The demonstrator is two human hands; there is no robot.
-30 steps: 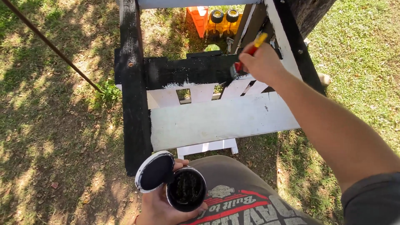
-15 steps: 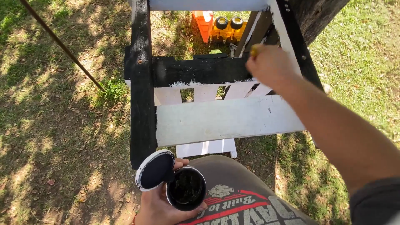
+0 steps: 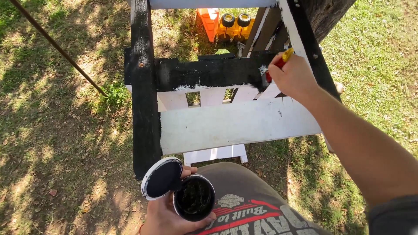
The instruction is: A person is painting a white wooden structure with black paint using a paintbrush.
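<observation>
Head view: on the far left a thin dark rod (image 3: 61,50) slants across the grass (image 3: 52,143). Right of it stands a wooden frame (image 3: 146,109) with a black upright post and a black crossboard (image 3: 209,73); below the crossboard run white slats and a broad white board (image 3: 235,124). Near the bottom edge the person's left hand (image 3: 167,215) is curled closed around an open pot of black paint (image 3: 194,198), and its fingers also clamp the round lid (image 3: 162,178), black inside with a white rim, tilted up just left of the pot. Beyond the frame, at the top, an orange and yellow toy truck (image 3: 224,21) lies on the grass. Farther right, the right hand (image 3: 294,78) is closed tightly on a brush with a red and yellow handle (image 3: 278,64), its bristles touching the right end of the black crossboard where a white patch shows.
</observation>
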